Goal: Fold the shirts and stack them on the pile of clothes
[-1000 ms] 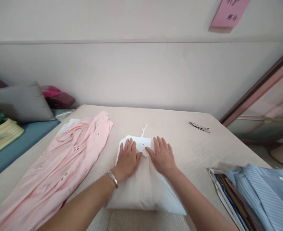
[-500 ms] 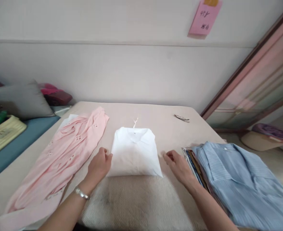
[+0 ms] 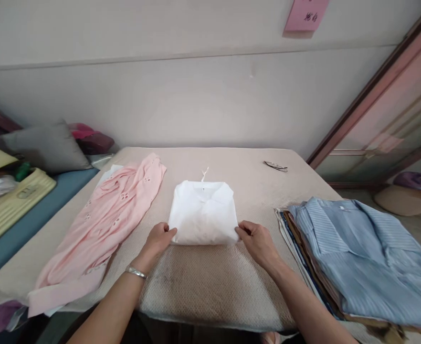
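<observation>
From where I stand, the white shirt (image 3: pixel 203 217) lies folded near the middle of the beige cover (image 3: pixel 214 286), collar end pointing away from the person and towards the wall (image 3: pixel 196 105). The straight folded edge faces the person and runs level from side to side, so the bundle sits square rather than twisted. It looks wider across than from front to back, but at this slant I cannot be sure which is its long axis. It narrows a little towards the collar, where a small dark mark shows at the neck, and a white string (image 3: pixel 205 174) lies just past it, pointing at the wall too.

The left hand (image 3: pixel 160 237) has the near left corner pinched between thumb and fingers, with a silver bracelet (image 3: pixel 136 272) on that wrist. The right hand (image 3: pixel 257 240) does the same at the near right corner, its grip just as narrow.

Over on the left, a pink garment (image 3: pixel 115 210) with cut-out flowers is laid out long and slanting, its far end leaning in towards the middle. On the right, a blue striped shirt (image 3: pixel 368 267) tops a stack of folded clothes (image 3: pixel 312 263), its collar also turned towards the wall. A pair of glasses (image 3: pixel 275 166) rests well beyond the right hand, near the far edge
</observation>
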`<state>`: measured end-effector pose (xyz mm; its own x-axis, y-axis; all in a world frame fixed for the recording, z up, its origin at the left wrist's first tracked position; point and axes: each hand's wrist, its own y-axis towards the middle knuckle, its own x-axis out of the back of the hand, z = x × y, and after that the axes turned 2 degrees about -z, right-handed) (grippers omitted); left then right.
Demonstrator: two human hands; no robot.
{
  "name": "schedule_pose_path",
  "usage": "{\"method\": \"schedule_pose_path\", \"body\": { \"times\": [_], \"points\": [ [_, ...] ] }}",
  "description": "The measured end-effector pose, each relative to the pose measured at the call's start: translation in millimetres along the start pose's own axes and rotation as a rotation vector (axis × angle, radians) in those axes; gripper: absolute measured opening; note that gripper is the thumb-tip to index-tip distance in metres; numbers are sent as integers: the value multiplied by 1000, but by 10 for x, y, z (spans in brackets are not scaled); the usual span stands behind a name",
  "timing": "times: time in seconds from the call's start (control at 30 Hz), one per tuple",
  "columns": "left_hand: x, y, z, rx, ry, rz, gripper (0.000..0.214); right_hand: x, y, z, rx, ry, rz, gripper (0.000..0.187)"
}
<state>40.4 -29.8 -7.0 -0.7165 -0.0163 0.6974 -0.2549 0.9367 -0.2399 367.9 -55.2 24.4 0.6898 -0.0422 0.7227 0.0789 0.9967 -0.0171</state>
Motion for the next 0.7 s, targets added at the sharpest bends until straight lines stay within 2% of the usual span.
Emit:
{"method": "schedule_pose_path", "body": {
  "times": [0.1, 0.2, 0.33, 0.4, 0.47, 0.57, 0.63, 0.7],
  "points": [
    [1, -7, -12, -15, -142, -2, 22, -4, 2, 16, 28, 151, -52, 31],
    [-2, -34, -38, -6, -218, -34, 22, -34, 11, 27, 14, 175, -73, 30],
    [8, -30, -28, 4, -188, -32, 24, -107, -7, 25, -80, 262, 9, 26],
    [16, -3, -4, 3, -121, -9, 26, -151, -10, 5, -94, 180, 28, 23],
    [22, 30, 19, -11, -7, 20, 26, -190, 4, -22, -67, -13, 39, 18],
    [46, 50, 27, -61, 195, 55, 23, -218, 34, -47, -50, -238, 130, 13],
    [93, 17, 18, -106, 266, 107, 18, -188, 29, -49, -55, -276, 215, 13],
    [174, -54, 10, -154, 241, 240, 14, -109, -9, -57, -56, -240, 337, 13]
  ]
}}
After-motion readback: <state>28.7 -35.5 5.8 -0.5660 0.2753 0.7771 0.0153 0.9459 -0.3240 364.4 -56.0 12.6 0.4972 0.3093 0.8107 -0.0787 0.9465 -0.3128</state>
